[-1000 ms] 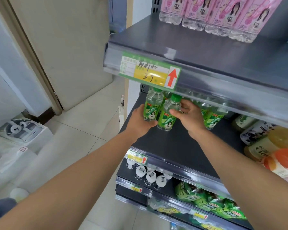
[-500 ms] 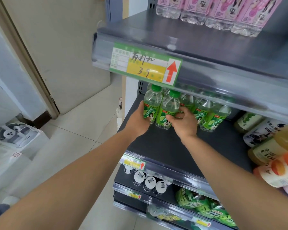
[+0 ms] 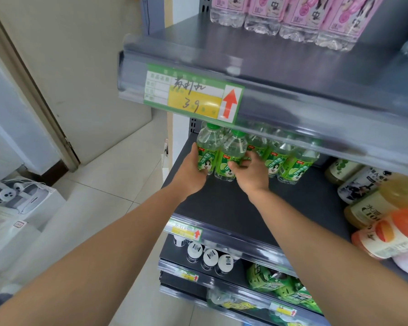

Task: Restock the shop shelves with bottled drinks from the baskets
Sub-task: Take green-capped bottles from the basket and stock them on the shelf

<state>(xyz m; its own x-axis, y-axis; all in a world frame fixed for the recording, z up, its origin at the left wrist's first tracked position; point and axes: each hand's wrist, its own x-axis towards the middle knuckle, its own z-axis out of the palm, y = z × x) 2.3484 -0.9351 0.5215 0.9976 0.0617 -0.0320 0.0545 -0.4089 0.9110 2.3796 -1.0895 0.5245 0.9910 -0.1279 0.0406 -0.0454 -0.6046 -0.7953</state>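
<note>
Your left hand (image 3: 193, 176) grips one bottle (image 3: 206, 150), right hand (image 3: 253, 176) the next bottle (image 3: 231, 158); stocking step: seat both, then loosen fingers.

Shop: price-tagged shelves (image 3: 292, 109) of bottled drinks (image 3: 290, 161)

On the price tag (image 3: 193, 94) clipped to the shelf rail (image 3: 304, 114), a handwritten "39" is seen on a yellow field, beside a red upward arrow. "LIME SODA" is printed on the green-capped bottles (image 3: 209, 160).

On the shelf (image 3: 222, 208), the bottle pair (image 3: 230, 156) stands left of the bottle row (image 3: 290, 163); larger bottles (image 3: 372, 208) lie farther right.
</note>
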